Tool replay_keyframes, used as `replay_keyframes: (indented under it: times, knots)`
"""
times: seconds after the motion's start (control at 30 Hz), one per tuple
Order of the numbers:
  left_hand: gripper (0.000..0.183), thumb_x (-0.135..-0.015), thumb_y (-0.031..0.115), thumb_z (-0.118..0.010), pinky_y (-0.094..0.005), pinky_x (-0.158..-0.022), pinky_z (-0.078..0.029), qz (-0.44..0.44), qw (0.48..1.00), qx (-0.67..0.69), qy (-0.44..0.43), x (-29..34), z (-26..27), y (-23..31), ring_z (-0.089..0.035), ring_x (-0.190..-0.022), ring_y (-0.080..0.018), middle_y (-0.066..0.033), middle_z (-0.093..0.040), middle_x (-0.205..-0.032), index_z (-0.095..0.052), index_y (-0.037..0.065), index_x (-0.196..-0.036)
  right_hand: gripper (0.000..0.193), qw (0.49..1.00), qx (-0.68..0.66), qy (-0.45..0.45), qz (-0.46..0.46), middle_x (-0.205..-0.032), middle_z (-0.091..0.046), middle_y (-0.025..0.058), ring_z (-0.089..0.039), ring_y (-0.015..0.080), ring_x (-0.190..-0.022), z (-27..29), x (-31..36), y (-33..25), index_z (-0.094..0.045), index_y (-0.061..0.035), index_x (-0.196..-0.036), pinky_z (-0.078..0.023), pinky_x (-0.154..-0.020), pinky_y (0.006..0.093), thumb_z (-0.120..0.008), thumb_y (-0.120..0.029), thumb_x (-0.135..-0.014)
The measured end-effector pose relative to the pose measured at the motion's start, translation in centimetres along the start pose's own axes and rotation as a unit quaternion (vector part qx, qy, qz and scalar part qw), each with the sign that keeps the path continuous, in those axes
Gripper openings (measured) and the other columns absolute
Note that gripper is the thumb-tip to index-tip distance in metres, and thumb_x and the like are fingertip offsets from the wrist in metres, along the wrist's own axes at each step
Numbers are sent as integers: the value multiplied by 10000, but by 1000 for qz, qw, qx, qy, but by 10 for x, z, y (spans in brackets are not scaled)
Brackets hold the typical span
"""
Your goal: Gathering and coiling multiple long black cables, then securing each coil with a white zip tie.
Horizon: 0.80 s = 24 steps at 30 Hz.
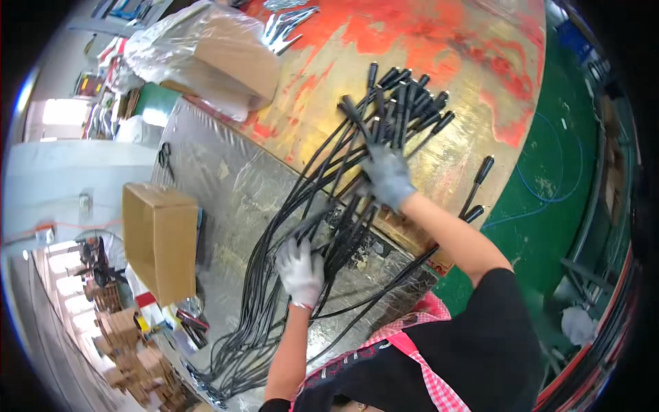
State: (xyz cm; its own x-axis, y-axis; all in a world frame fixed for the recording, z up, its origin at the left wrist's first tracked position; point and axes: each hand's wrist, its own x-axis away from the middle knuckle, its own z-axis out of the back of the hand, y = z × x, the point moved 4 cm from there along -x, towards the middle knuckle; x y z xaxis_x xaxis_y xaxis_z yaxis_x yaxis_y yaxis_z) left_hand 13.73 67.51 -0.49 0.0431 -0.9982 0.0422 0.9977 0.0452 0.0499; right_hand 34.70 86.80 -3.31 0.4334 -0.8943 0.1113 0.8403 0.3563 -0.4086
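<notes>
A long bundle of black cables lies across the tables, with thick black cylindrical ends fanned out at the far side. My right hand, in a grey glove, is on the bundle just below those ends. Its fingers are blurred but look closed round a black cable whose thick end tilts left. In a white glove, my left hand rests at the bundle's middle, fingers apart over the cables. Some cables under both hands are hidden. Two more cable ends lie apart at the right.
An open cardboard box stands at the left edge. Plastic covers another box at the back left. Metal pieces lie on the red-stained table. Beyond its right edge, a blue hose crosses the green floor.
</notes>
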Motion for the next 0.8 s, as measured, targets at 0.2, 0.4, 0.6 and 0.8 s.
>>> replay_keyframes:
  times: [0.2, 0.4, 0.6, 0.8]
  knots:
    - [633, -820, 333, -576, -538, -1069, -271, 107, 992, 62, -19, 109, 0, 25, -397, -1229, -451, -273, -437, -1312, -404, 39, -1352, 376, 992, 126, -2, -14, -1113, -553, 90, -548, 259, -1061, -22, 9, 8, -657, -179, -1010, -467, -819, 382, -758, -295, -667]
    - [632, -830, 325, -616, -515, -992, -369, 265, 958, 80, 70, 177, 12, 12, -392, -1241, -426, -238, -399, -1363, -403, 84, -1374, 456, 987, 8, 121, 103, -1150, -543, 201, -523, 390, -1064, 8, 12, -28, -613, -116, -1143, -426, -891, 490, -710, -265, -723]
    - [495, -789, 300, -626, -460, -926, -429, 442, 885, 143, -20, 295, 2, 26, -476, -1163, -360, -143, -510, -1275, -539, 151, -1253, 725, 899, -5, -112, 423, -1178, -564, 169, -509, 361, -1103, -54, 204, -9, -560, -88, -1236, -403, -938, 482, -769, -408, -619]
    - [322, -791, 298, -609, -455, -876, -460, 497, 840, 186, 112, 410, -6, 19, -565, -1036, -352, -143, -609, -1131, -655, 114, -1051, 773, 976, 171, 131, 41, -1205, -565, 197, -507, 356, -1139, -34, 99, 12, -551, -92, -1256, -407, -982, 426, -796, -403, -592]
